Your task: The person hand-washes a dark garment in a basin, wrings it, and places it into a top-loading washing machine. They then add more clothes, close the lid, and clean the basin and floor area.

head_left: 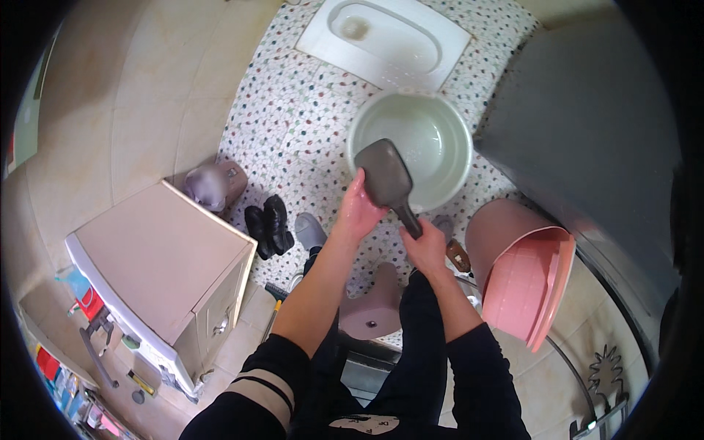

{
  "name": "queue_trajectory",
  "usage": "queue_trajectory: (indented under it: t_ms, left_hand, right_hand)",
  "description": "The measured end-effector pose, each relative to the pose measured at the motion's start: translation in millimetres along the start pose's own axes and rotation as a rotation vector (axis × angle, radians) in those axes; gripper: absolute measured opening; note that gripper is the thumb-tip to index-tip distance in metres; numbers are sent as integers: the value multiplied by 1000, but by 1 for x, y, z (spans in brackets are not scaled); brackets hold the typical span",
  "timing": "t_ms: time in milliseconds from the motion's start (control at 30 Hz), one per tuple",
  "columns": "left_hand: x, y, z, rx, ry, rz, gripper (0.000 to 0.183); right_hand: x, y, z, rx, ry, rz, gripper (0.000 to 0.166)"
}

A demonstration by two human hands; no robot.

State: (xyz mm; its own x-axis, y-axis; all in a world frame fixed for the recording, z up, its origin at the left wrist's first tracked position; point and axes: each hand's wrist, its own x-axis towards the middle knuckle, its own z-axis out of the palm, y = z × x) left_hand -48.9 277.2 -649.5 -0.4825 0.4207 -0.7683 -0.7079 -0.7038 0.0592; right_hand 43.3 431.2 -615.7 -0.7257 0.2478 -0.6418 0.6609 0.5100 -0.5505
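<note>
A dark grey, flat, paddle-like object [384, 173] with a handle is held over the near left rim of a pale green plastic basin [465, 148]. My right hand [426, 246] is closed round its handle. Against the broad end's near left edge rests my left hand [360, 212], its thumb up along the side and its other fingers partly hidden beneath. Whether the object is a brush, a dipper or something else cannot be told from this side. Some water appears to lie in the basin, which stands on the speckled floor.
Beyond the basin is a white squat toilet [390, 36]. Pink buckets [522, 269] stand at the right, a dark grey panel [583, 121] behind them. Black shoes [269, 226], a waste bin [234, 181] and a vanity cabinet [165, 247] are at the left. A pink stool [369, 317] is between my legs.
</note>
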Motion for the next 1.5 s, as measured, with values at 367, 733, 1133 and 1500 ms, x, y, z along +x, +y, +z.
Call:
queue_trajectory:
  t_ms: [367,733,1133,1500]
  left_hand:
    - [-7,18,-65,831,459,-35,38]
    - [-61,50,-105,1094,536,-20,36]
    - [-156,85,53,1305,291,-10,25]
    - [-246,157,88,1665,251,202,19]
  right_hand:
    - [94,57,27,-362,110,212,41]
    - [76,185,37,-553,219,51,37]
    - [-354,166,-171,786,660,610,27]
    - [-481,216,-389,116,1664,377,47]
